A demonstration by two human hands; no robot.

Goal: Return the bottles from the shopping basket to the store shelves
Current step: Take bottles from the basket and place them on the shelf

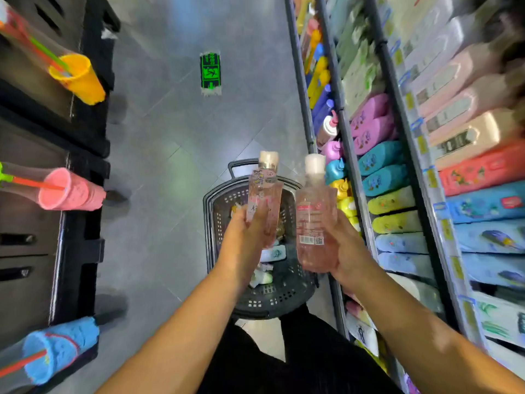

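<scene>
As left hand (246,240) grips slim pink bottle (265,189), right hand (347,251), broader pink bottle (314,220)

Aisle floor (170,132): open grey strip down the middle, free beyond the basket (208,206).
Basket: on the floor just beside the shelves (345,129); its open mouth is partly covered by the left hand (247,237) gripping the left bottle (265,194) and the right hand (345,248) gripping the right bottle (315,217).
Shelves, right: tiers packed tight.
Dark rack (85,132), left: yellow head (78,76), pink head (69,189) and blue head (59,348) jut into the aisle.
</scene>
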